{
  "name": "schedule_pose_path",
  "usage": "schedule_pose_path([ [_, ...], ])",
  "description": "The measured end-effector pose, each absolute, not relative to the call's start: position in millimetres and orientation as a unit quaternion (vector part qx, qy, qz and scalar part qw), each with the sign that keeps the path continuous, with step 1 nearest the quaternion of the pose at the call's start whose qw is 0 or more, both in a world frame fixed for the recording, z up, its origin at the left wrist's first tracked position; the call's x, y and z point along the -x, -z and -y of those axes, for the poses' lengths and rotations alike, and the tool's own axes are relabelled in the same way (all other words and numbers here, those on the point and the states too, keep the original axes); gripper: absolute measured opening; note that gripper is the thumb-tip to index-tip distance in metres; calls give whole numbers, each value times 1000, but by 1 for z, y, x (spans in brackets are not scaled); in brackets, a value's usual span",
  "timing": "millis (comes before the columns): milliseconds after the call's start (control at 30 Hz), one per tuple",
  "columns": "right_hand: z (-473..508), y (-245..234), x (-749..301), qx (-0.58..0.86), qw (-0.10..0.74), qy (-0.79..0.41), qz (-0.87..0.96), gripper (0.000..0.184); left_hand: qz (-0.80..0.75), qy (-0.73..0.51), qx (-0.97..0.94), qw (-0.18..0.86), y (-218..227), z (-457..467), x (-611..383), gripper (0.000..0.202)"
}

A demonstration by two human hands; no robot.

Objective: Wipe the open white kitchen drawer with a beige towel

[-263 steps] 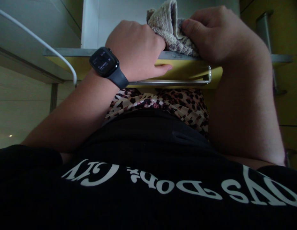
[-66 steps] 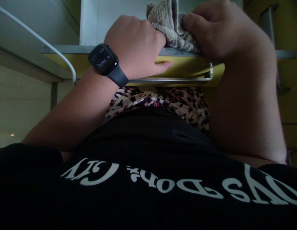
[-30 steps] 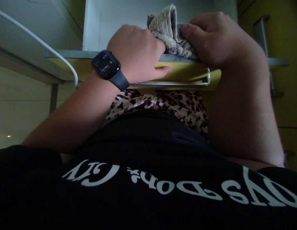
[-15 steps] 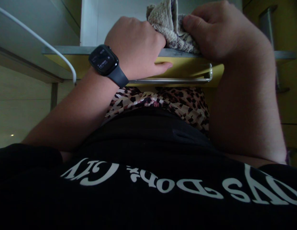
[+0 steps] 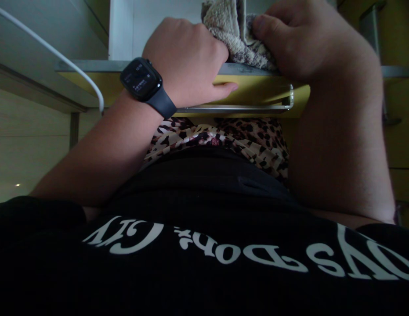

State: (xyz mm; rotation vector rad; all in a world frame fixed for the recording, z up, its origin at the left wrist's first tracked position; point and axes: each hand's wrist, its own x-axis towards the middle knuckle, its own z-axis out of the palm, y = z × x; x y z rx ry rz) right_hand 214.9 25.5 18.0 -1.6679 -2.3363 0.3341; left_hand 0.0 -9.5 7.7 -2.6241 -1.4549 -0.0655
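My left hand (image 5: 191,61), with a dark smartwatch on the wrist, grips the front edge of an open drawer (image 5: 99,66). Its fingers fold over the top of the edge, while the thumb lies along the yellow outer face. A grey-brown terry cloth (image 5: 224,26) is bunched on the same edge, just right of that hand. Closed on the cloth's right side is my right hand (image 5: 303,39), its thumb pressing on the fabric. The other fingertips of both hands are hidden.
A metal bar handle (image 5: 237,108) runs across the drawer's yellow face, close to my body. At left hangs a white cable (image 5: 59,53) in front of a pale cabinet side. Another cabinet handle (image 5: 372,35) stands at the upper right.
My right hand has shifted very slightly up and to the right with the cloth still held. My left hand keeps its grip on the drawer edge.
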Motion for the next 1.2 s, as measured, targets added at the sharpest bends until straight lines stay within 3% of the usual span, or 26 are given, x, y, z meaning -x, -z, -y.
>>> schedule_pose_path([
  [1200,-25,-21,-214,572,127,-131,800,42,472,34,878,78,-5,7,1,74],
])
